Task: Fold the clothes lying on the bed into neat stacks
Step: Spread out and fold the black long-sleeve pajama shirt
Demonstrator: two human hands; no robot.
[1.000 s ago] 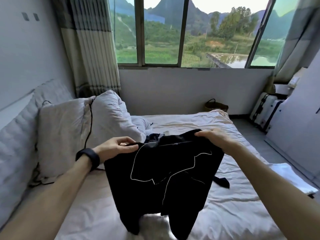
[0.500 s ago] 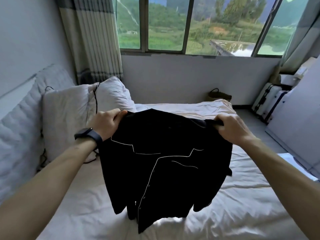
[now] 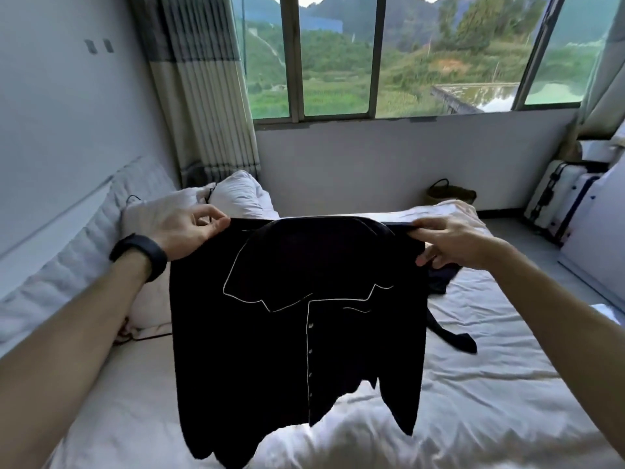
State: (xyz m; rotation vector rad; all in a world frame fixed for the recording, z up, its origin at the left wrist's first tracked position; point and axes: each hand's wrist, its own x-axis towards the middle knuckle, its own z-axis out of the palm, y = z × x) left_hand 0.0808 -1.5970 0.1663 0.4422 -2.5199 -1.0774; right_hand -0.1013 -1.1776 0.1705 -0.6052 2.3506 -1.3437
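Observation:
A black shirt [image 3: 297, 319] with white piping and a buttoned front hangs spread out above the bed [image 3: 473, 401]. My left hand [image 3: 189, 228], with a black band on its wrist, pinches the shirt's left shoulder. My right hand [image 3: 449, 242] grips the right shoulder. The collar faces me and the hem dangles just above the white sheet. Another dark garment [image 3: 446, 306] lies on the sheet behind the shirt, to the right, mostly hidden.
White pillows [image 3: 236, 194] and a padded headboard [image 3: 67, 238] lie along the left wall. A woven basket [image 3: 451, 194] stands under the window. Suitcases [image 3: 558, 201] and a white cabinet [image 3: 602, 238] line the right side.
Both hands have lifted the shirt and pulled its shoulders apart, so it now hangs flat and spread with the front facing me. The camera view tilted up a little.

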